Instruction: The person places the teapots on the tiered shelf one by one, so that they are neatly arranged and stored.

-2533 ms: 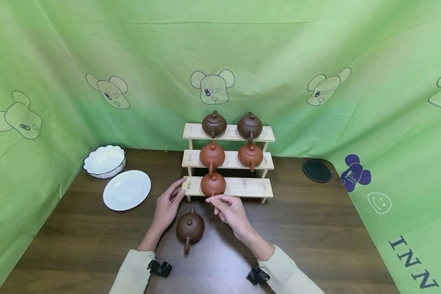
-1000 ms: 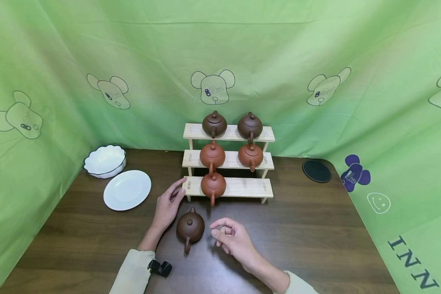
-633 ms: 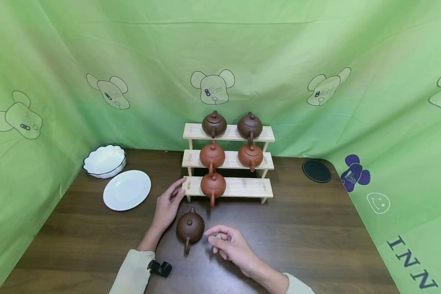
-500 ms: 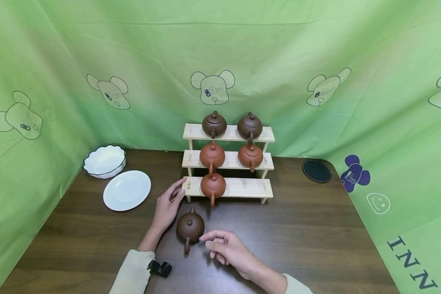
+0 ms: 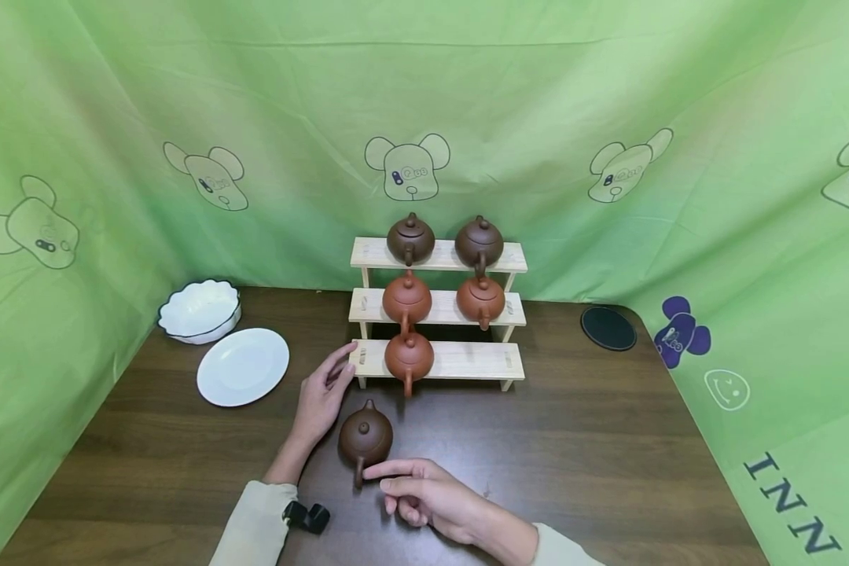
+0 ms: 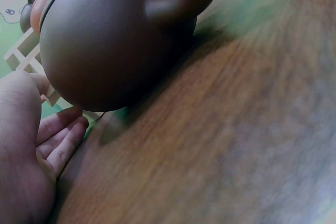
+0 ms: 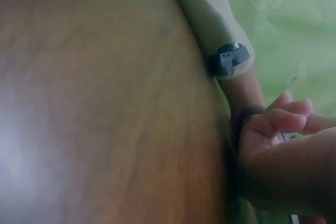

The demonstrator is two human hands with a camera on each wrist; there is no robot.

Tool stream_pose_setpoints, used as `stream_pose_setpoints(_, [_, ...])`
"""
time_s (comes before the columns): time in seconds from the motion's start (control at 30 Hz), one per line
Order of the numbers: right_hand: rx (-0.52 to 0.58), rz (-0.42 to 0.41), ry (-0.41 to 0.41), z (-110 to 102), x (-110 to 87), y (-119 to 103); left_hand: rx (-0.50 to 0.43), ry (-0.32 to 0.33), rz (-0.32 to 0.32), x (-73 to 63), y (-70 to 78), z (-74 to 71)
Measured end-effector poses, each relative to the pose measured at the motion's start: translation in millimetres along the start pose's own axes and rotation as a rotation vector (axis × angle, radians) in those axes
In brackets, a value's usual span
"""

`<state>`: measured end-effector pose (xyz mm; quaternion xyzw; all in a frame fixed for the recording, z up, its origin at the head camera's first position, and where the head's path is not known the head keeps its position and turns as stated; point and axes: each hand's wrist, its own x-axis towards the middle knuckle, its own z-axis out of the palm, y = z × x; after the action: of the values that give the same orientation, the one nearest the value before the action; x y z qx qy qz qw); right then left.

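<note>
A dark brown teapot stands on the table before the shelf, its spout toward the back and its handle toward me. My right hand is beside that handle, its index fingertip at the handle and the thumb apart from it. At the left end of the wooden three-step shelf, my left hand touches the lowest board with its fingertips. A reddish teapot sits left of centre on that board. In the left wrist view the brown teapot fills the top, close beside the left hand.
Two reddish teapots, left and right, stand on the middle step. Two dark brown ones, left and right, occupy the top step. A scalloped white bowl and white plate lie left; a black coaster lies right.
From the reddish teapot's handle on the lowest board, my right hand has come back toward me and left, to the brown teapot's handle. The left hand has stayed at the shelf.
</note>
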<state>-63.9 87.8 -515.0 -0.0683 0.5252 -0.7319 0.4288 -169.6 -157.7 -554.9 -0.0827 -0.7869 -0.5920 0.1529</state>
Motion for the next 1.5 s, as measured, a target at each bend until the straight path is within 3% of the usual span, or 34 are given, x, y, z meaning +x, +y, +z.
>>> stream_pose_setpoints(0.07, [0.035,0.016,-0.025,1.3,1.0,0.3,-0.008,-0.016,-0.036,0.9,-5.4,-0.5])
stream_pose_setpoints(0.23, [0.078,0.029,-0.047,3.9,3.5,1.7,-0.008,-0.035,-0.114,0.6,1.6,-0.1])
stream_pose_setpoints(0.3, [0.074,0.019,-0.041,4.5,4.1,2.3,0.002,-0.028,-0.107,-0.3,9.2,0.3])
stream_pose_setpoints(0.63, [0.023,0.019,0.069,8.6,0.9,1.9,-0.031,-0.004,0.023,-2.4,-7.4,0.3])
stream_pose_setpoints(0.8, [-0.033,0.002,0.115,8.7,-0.4,2.5,-0.022,-0.012,0.007,-2.5,-7.0,-0.4])
stream_pose_setpoints(1.0, [-0.052,-0.022,0.082,6.2,2.0,1.3,0.003,-0.007,0.010,-1.7,-6.0,-0.9])
stream_pose_setpoints(1.2, [-0.089,-0.062,0.088,5.6,0.6,0.5,-0.005,-0.020,-0.033,-2.0,4.2,-0.3])
stream_pose_setpoints(1.5, [-0.122,-0.108,0.135,-3.6,-2.2,-0.5,0.005,-0.025,-0.017,1.8,-27.2,-0.8])
